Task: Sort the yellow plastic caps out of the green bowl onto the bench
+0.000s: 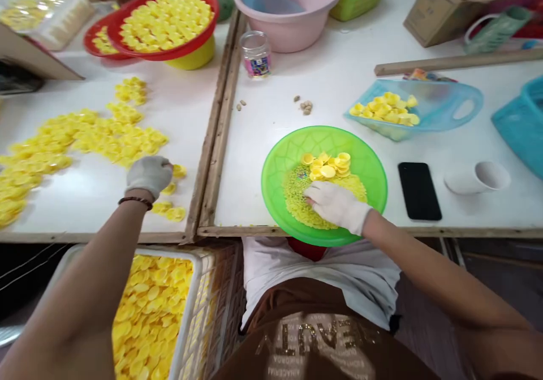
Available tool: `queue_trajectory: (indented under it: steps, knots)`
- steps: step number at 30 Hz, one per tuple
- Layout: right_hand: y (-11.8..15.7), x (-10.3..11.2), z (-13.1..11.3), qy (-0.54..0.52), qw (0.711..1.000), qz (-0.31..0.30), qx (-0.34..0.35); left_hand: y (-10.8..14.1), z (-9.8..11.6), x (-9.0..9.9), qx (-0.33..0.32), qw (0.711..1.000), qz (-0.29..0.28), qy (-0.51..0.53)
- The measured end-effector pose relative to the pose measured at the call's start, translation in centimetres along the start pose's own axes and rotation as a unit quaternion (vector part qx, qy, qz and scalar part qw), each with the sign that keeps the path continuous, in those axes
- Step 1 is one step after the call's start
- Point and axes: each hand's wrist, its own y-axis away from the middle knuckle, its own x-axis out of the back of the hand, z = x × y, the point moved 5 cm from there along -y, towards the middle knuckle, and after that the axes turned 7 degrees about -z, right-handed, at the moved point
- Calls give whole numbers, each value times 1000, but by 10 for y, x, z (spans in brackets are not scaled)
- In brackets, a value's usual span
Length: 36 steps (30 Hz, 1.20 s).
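My left hand (149,176), in a white glove, is at the left table section with its fingers curled in. Small yellow plastic cups (173,212) lie right beside it, and whatever is in its fingers is hidden. My right hand (335,203), also white-gloved, reaches into a green plastic bowl (275,168) at the table's front edge. Its fingers are bent together, touching a layer of yellow-green granules (297,199); I cannot make out what they hold. A little pile of yellow cups (326,166) rests on the granules just beyond the fingers.
A winding heap of yellow cups (114,137) covers the left table section, bounded by a wooden strip (216,120). A blue scoop (441,106), a black phone (419,190) and a white cup (475,177) lie at right. Behind stand a pink basin (288,26) and a jar (255,55).
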Motion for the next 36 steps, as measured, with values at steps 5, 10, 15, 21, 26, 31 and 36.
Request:
queue_trajectory:
  steps: [5,10,15,21,26,31,36]
  knots:
    - [-8,-15,-14,-5,994,-106,6,25,70,17,-116,986,111,46]
    - [-6,-12,-7,-162,981,-102,1,97,229,10,-390,909,121,86]
    - [-2,5,20,-596,802,22,-36,105,338,-58,-408,907,-71,-74]
    - [0,10,53,-889,438,116,-63,96,343,-72,-375,918,-90,-96]
    - [4,25,55,-874,445,198,-6,112,297,-57,-279,923,-188,186]
    - [8,48,38,-812,491,315,31,144,284,-77,-193,767,-358,495]
    - [7,53,28,-756,530,383,30,158,288,-93,-171,733,-376,541]
